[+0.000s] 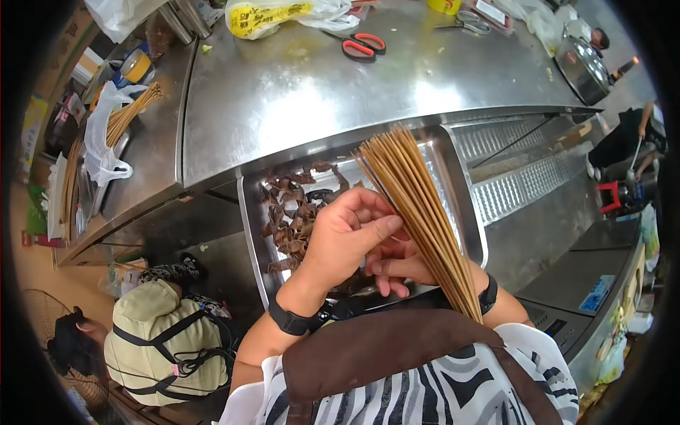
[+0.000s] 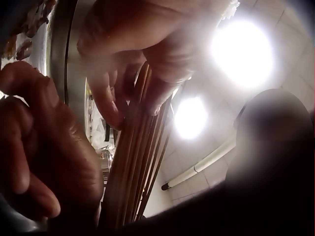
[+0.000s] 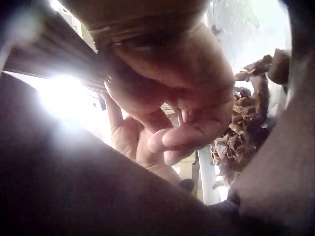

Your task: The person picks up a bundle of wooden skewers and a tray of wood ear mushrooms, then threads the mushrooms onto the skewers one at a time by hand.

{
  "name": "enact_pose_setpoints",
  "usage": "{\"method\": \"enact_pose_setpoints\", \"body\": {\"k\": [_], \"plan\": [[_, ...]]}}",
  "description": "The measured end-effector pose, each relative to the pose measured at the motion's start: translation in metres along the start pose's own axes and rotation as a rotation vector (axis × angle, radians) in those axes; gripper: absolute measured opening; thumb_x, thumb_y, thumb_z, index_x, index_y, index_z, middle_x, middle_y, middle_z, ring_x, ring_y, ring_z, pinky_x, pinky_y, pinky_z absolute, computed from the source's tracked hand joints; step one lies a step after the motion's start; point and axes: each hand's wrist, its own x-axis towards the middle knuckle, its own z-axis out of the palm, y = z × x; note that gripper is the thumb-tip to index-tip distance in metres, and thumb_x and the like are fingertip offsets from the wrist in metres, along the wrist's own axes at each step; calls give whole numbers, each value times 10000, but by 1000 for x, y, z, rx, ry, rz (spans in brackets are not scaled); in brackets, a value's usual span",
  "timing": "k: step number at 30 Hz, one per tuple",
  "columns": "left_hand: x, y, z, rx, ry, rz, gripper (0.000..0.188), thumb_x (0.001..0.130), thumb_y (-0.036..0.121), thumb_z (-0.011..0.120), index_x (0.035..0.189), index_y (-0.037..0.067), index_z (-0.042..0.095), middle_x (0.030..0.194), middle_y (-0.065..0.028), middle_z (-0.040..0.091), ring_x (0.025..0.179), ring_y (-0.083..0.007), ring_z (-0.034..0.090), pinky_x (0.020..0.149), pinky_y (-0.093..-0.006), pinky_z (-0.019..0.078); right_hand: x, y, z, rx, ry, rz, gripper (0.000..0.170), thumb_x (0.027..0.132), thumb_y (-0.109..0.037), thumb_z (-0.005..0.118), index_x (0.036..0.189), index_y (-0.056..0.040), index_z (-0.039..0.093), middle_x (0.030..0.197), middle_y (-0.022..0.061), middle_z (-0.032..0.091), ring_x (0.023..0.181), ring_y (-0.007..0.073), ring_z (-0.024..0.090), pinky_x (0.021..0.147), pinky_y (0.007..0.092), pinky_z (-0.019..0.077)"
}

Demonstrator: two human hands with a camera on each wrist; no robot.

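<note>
A thick bundle of thin bamboo sticks point(image 1: 421, 219) leans across the person's front, its upper ends fanned out. The left hand point(image 1: 347, 230) holds it, thumb on the near side and fingers behind, as the left wrist view also shows. Lower down, the right hand point(image 1: 402, 263) lies beside and partly behind the bundle, which passes over its wrist. In the left wrist view that right hand point(image 2: 49, 152) has loosely bent fingers with no stick between them. Below both hands is a metal tray point(image 1: 249, 237) with crumpled dark brown pieces point(image 1: 287, 234) in its left part.
Behind the tray runs a steel counter point(image 1: 283, 120) bearing red-and-black scissors point(image 1: 363, 47) and a yellow-printed plastic bag point(image 1: 269, 18). More sticks point(image 1: 131, 113) lie in a bag at left. One person point(image 1: 166, 340) is low at left; another person point(image 1: 641, 134) stands far right.
</note>
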Motion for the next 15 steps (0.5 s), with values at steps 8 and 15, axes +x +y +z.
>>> {"method": "enact_pose_setpoints", "body": {"k": [8, 15], "plan": [[-3, 3, -7, 124, 68, -69, 117, 860, 41, 588, 915, -23, 508, 779, -98, 624, 665, -112, 626, 513, -214, 513, 3, 2, -7, -63, -83, 160, 88, 909, -65, 499, 932, -8, 561, 704, 67, 610, 545, 120, 564, 514, 205, 436], [-5, 1, -9, 17, 115, 102, 146, 874, 65, 575, 983, -26, 540, 832, -85, 622, 707, -161, 619, 618, -270, 526, 7, 3, -10, -1, -69, 141, 116, 928, -84, 460, 940, -24, 558, 695, 74, 616, 542, 118, 546, 533, 216, 429]]}}
